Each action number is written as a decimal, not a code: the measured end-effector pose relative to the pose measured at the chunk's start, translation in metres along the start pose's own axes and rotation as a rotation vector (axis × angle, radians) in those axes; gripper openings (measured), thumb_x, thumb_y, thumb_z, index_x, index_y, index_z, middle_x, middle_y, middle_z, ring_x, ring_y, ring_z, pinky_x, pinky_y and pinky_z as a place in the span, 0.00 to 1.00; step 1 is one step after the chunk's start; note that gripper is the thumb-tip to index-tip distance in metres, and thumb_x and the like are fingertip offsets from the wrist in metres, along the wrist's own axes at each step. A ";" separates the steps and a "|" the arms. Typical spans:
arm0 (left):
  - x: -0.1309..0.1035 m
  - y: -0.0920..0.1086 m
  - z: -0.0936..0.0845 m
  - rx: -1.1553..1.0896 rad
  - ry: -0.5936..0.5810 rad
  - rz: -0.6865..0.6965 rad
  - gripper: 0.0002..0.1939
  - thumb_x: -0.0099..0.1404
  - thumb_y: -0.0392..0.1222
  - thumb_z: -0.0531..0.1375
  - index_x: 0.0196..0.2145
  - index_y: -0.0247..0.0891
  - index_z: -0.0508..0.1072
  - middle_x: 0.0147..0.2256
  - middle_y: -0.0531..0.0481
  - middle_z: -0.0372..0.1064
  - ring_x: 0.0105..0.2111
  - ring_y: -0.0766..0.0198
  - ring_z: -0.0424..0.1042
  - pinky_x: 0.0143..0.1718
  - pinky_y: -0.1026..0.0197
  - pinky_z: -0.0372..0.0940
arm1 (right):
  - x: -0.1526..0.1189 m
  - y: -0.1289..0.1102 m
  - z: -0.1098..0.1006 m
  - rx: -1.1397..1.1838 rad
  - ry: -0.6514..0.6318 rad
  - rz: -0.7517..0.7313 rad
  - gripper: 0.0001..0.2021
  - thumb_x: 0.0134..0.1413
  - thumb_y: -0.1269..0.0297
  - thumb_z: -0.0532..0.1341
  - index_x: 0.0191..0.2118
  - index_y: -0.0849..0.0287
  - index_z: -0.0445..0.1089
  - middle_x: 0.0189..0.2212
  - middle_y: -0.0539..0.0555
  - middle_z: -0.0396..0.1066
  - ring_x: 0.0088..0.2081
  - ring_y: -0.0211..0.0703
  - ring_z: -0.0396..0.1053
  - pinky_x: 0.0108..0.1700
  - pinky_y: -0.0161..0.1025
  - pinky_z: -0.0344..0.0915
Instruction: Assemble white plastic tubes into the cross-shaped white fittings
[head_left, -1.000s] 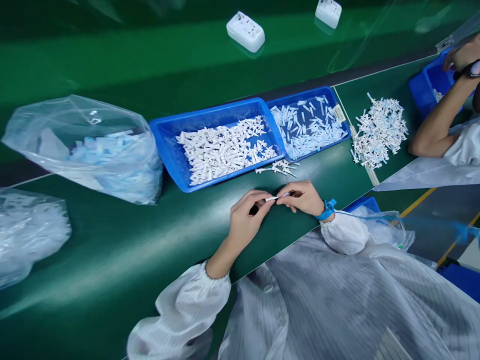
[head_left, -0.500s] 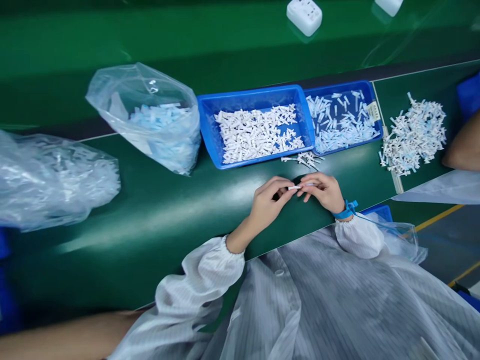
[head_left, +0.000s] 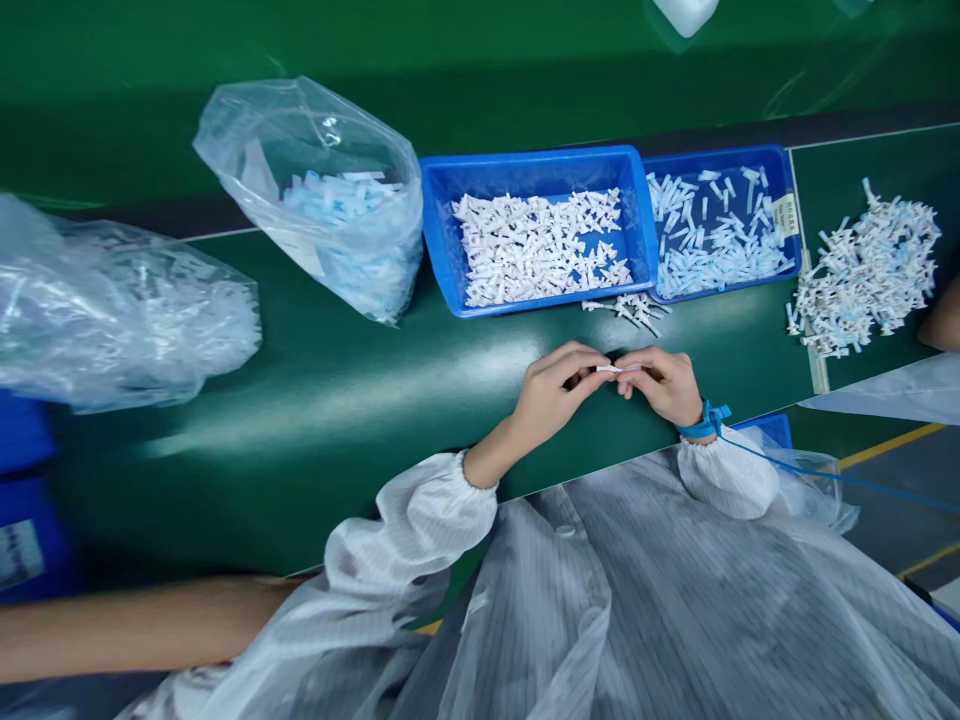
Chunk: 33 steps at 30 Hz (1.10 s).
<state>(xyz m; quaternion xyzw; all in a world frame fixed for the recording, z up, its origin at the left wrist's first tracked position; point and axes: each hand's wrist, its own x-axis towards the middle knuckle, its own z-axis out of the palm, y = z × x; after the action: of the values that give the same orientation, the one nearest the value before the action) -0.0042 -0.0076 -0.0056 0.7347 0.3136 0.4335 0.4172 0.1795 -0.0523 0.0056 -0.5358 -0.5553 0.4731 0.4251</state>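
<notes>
My left hand (head_left: 555, 395) pinches a small white tapered plastic piece (head_left: 608, 369) between thumb and forefinger. Its right end meets the fingertips of my right hand (head_left: 666, 388), which are closed on a small pale plastic piece, mostly hidden by the fingers. Both hands are just above the green work surface (head_left: 360, 400), tip to tip. Beyond them stands a blue tray (head_left: 540, 308) of white tapered pieces. Overlapping its right side is a shallower blue tray (head_left: 787, 178) with pale blue translucent tubes. Several loose pieces (head_left: 634, 310) lie in front of the trays.
A heap of white and pale blue pieces (head_left: 866, 275) lies at the right. On the left are an open clear bag (head_left: 352, 240) of pale blue parts and another clear bag (head_left: 180, 330) of whitish parts. Blue bins (head_left: 37, 530) and other people's arms (head_left: 142, 625) show at the sides.
The view has shifted, so the trays and bags appear higher and farther right. My hands stay tip to tip, still holding the small pieces.
</notes>
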 end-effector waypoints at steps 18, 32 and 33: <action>-0.003 -0.003 0.005 0.109 0.001 0.128 0.02 0.66 0.34 0.61 0.37 0.34 0.75 0.34 0.47 0.76 0.35 0.68 0.77 0.37 0.68 0.72 | 0.002 0.002 -0.002 -0.285 -0.004 -0.179 0.05 0.63 0.65 0.60 0.37 0.56 0.73 0.20 0.45 0.74 0.20 0.32 0.71 0.27 0.29 0.70; -0.003 -0.002 0.005 0.129 -0.061 0.093 0.04 0.67 0.36 0.61 0.37 0.35 0.76 0.34 0.48 0.77 0.36 0.68 0.78 0.38 0.68 0.71 | -0.007 0.003 -0.013 -0.499 -0.067 -0.324 0.05 0.65 0.65 0.58 0.44 0.56 0.70 0.32 0.49 0.78 0.27 0.35 0.75 0.34 0.32 0.72; -0.003 -0.002 0.005 0.111 -0.050 0.065 0.03 0.67 0.37 0.62 0.36 0.35 0.76 0.34 0.48 0.78 0.35 0.68 0.78 0.38 0.68 0.71 | -0.007 0.002 -0.013 -0.524 -0.045 -0.335 0.05 0.64 0.66 0.59 0.43 0.57 0.70 0.32 0.50 0.78 0.28 0.36 0.75 0.35 0.33 0.72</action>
<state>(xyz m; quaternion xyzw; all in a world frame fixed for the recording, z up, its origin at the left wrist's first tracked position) -0.0011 -0.0109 -0.0094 0.7771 0.3025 0.4103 0.3692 0.1931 -0.0586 0.0068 -0.5178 -0.7481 0.2489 0.3321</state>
